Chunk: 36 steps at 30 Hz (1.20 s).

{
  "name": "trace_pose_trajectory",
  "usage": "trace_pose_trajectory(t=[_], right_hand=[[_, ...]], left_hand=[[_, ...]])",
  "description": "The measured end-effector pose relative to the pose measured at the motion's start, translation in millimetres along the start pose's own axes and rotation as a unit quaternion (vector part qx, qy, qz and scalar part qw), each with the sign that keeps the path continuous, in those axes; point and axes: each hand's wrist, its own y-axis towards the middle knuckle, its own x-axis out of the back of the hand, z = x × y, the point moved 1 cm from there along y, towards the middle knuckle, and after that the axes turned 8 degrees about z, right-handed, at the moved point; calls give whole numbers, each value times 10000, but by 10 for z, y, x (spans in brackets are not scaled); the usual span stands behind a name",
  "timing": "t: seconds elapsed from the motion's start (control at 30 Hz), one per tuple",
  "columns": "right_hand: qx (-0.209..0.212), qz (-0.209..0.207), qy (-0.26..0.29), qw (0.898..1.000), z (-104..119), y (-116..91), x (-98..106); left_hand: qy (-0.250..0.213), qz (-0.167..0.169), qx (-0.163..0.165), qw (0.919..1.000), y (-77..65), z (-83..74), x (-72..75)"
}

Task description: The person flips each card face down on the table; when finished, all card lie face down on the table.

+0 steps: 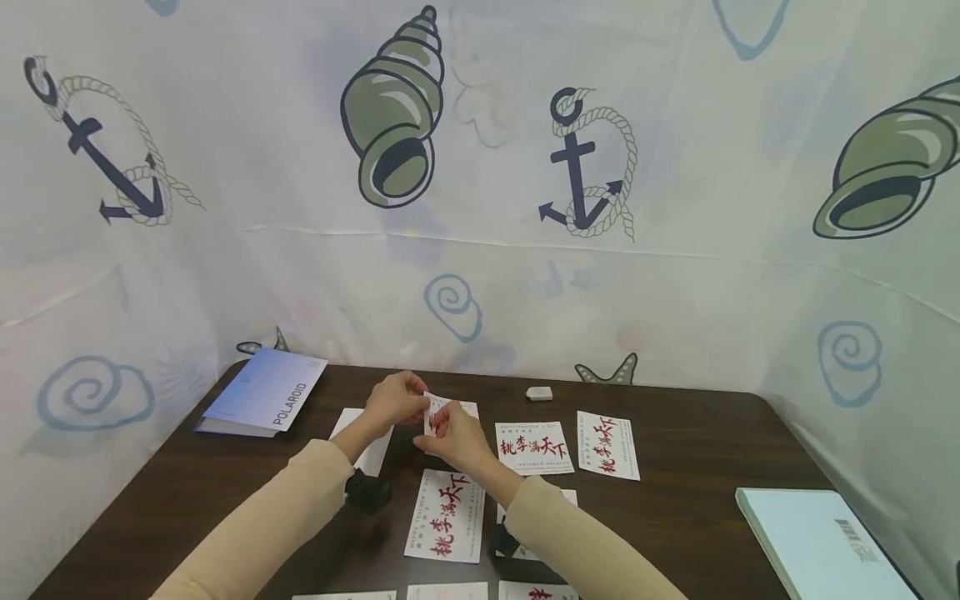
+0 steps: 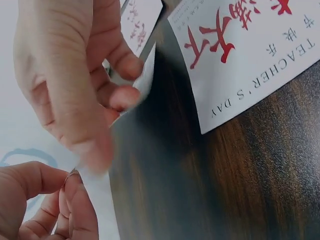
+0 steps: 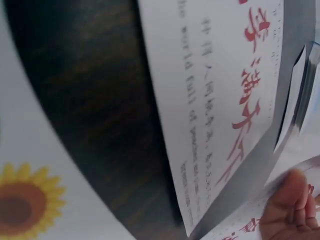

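Note:
My left hand (image 1: pixel 397 400) pinches the upper left corner of a white card with red characters (image 1: pixel 467 408). The right hand (image 1: pixel 455 435) pinches the same card by its front edge. Seen from the left wrist, both hands meet at the card (image 2: pixel 145 80), blurred, with its edge between the fingers. A flat white card or sheet (image 1: pixel 372 454) lies under the left forearm. In front of the hands is a card with red characters (image 1: pixel 445 517); another one (image 1: pixel 534 447) lies to their right. The right sleeve partly covers a further card (image 1: pixel 567 497).
A card (image 1: pixel 607 444) lies farther right, and a small white block (image 1: pixel 538 393) sits at the back. Several cards (image 1: pixel 447 592) line the front. A blue POLAROID box (image 1: pixel 262 392) stands at left, a pale box (image 1: pixel 821 537) at right, on the dark wooden table (image 1: pixel 690 467).

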Motion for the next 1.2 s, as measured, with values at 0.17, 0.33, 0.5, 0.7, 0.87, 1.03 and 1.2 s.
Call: trace_pose_trajectory(t=[0.17,0.33,0.5,0.7,0.87,1.03,1.2], right_hand=[[319,-316,391,9982,31,-20,66],[603,-761,1475,9843,43,-61,172],[471,-996,2320,9664,0,-95,222],[-390,-1114,2483,9615,-163,-134,230],[-1022,-857,2241,9654,-294,-159,189],[-1158,-583,1775,9755,-354,-176,155],[-1100,-482,564,9912,-370,-177,158]], left_hand=[[-965,394,-275,9942,-3,24,-16],[-1571,1153,-291,9804,-13,167,-76],[-1063,774,39,9913,-35,303,-97],[327,-104,59,9994,-102,384,-62],[1413,-286,-240,9893,-148,438,-89],[1990,-309,-410,9786,-188,443,-122],[2307,-241,-451,9717,-219,395,-128]])
